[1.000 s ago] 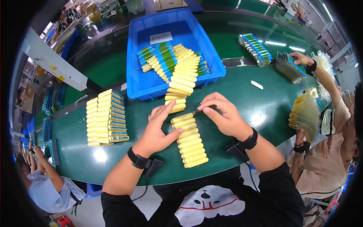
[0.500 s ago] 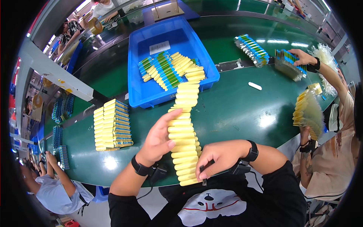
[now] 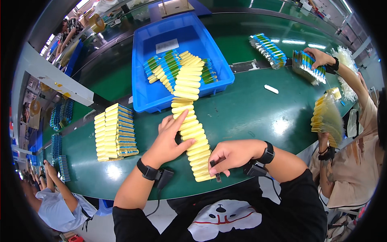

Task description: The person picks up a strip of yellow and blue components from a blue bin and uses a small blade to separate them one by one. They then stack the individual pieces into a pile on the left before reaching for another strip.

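A long folded chain of yellow, round-ended packets (image 3: 194, 137) runs from the blue bin toward my body. My left hand (image 3: 171, 135) lies against its left side, index finger and thumb spread apart on the packets, the other fingers partly hidden. At the chain's near end, my right hand (image 3: 234, 157) is closed on a small dark flat tool (image 3: 217, 171), its tip beside the last packets. The blue bin (image 3: 139, 90) holds more yellow packets and blue-green strips (image 3: 171, 66).
A stack of yellow packets (image 3: 115, 133) stands to the left. One white capsule-shaped piece (image 3: 271, 89) lies on the green table (image 3: 250, 113). At the right, a co-worker's hand (image 3: 318, 57) touches blue-green strips (image 3: 304, 66); another stack (image 3: 268, 50) is beside them. A grey post (image 3: 60, 74) rises at left.
The chain's near end has shifted away from my body, and its far part sits further into the bin. My left hand has slid slightly along it; my right hand keeps the dark tool.
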`<move>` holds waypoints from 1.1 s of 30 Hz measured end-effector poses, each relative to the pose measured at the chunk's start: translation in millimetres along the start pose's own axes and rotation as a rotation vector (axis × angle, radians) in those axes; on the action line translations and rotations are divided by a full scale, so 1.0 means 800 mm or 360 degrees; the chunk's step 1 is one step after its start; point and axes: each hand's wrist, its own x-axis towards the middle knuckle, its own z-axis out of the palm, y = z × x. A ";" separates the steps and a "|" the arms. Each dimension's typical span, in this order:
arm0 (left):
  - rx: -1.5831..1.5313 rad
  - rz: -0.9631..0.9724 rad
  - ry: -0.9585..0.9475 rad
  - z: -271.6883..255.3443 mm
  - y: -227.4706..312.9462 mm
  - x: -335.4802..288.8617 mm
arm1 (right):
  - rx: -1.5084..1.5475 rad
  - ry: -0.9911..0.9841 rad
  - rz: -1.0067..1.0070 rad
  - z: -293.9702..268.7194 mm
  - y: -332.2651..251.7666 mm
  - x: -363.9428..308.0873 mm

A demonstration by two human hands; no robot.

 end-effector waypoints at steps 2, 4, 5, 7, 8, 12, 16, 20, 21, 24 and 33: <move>-0.0002 -0.0010 0.0013 0.001 -0.002 0.002 | 0.0012 -0.0041 0.0047 -0.003 0.000 0.000; 0.0000 -0.0025 0.0032 0.001 -0.002 0.003 | 0.0019 -0.0088 0.0093 -0.011 -0.002 -0.004; 0.0004 -0.0056 0.0021 0.000 0.000 0.003 | -0.0047 -0.0196 0.0185 -0.019 -0.004 -0.008; 0.0005 -0.0093 0.0022 -0.001 0.000 0.002 | -0.0121 -0.0312 0.0284 -0.022 -0.006 -0.007; -0.0006 -0.0082 0.0046 0.000 -0.002 0.001 | 0.0043 0.0142 -0.0054 -0.021 -0.007 -0.005; -0.0053 -0.0094 0.0067 0.005 -0.004 0.005 | -0.0492 0.1232 -0.0930 -0.031 0.009 0.022; -0.0047 -0.0041 0.0111 0.008 -0.012 0.001 | -0.0794 0.1277 -0.0893 -0.023 0.011 0.050; -0.0032 -0.0034 0.0108 0.008 -0.012 0.001 | -0.1105 0.1342 -0.0813 -0.023 0.006 0.050; -0.0037 -0.0021 0.0117 0.008 -0.011 0.001 | -0.1150 0.1395 -0.0774 -0.024 0.006 0.047; -0.0040 -0.0030 0.0131 0.007 -0.010 -0.001 | -0.1200 0.1497 -0.0745 -0.028 0.007 0.036; -0.0447 0.0330 0.0133 -0.012 0.000 -0.014 | -0.0174 0.1236 -0.0905 -0.011 0.003 0.014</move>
